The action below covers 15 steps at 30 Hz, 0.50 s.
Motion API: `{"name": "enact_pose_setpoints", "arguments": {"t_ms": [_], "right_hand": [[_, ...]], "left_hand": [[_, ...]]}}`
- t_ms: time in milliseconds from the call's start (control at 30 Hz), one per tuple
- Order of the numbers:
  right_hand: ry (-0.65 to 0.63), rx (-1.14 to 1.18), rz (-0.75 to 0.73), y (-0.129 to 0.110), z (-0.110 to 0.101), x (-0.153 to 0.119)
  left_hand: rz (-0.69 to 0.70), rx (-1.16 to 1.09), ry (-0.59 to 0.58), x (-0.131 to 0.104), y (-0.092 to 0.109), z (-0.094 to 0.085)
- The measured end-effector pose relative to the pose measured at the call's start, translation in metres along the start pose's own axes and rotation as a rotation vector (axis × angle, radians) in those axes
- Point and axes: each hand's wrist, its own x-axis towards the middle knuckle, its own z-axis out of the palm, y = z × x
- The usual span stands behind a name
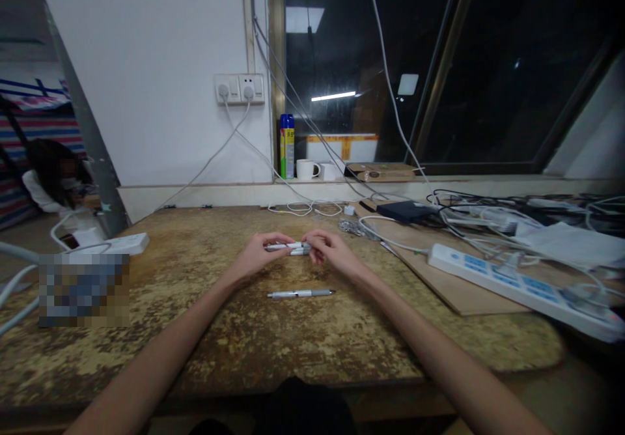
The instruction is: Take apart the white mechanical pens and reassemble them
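A small bunch of white and grey pens [295,246] is held level between my hands over the worn wooden table [215,344]. My left hand [258,252] has its thumb and fingers closed around the left part of the pens. At the grey right ends, the curled fingers of my right hand [326,250] grip the bunch. How many pens are in it cannot be made out, since fingers cover part of them. Nearer to me, a single white pen with a grey grip [299,294] lies crosswise on the table, its dark tip to the right, touched by neither hand.
At right, a white power strip [517,285] lies across a brown board [439,285] beside tangled cables. Another power strip [131,244] is at left. On the sill stand a spray can [287,147] and a white mug [306,169]. A person [53,174] is at far left.
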Motion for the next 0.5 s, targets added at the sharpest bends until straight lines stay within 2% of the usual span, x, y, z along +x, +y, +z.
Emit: {"name": "enact_pose_setpoints", "arguments": {"t_ms": [100,233,400,500], "right_hand": [[0.036,-0.022,-0.043,-0.0007,-0.0001,-0.0001],[-0.014,-0.007,0.003,-0.0016,0.0003,-0.0004],[0.02,-0.03,-0.059,-0.003,0.0004,-0.0009],[-0.024,-0.02,-0.025,-0.0027,0.0003,-0.0009]], "left_hand": [[0.004,0.009,0.005,0.0001,-0.0003,0.0001],[0.008,0.005,-0.004,0.0001,-0.0012,0.0006],[0.009,0.001,0.011,0.0006,-0.0019,0.0006],[0.006,-0.005,-0.002,0.001,-0.0016,0.001]]}}
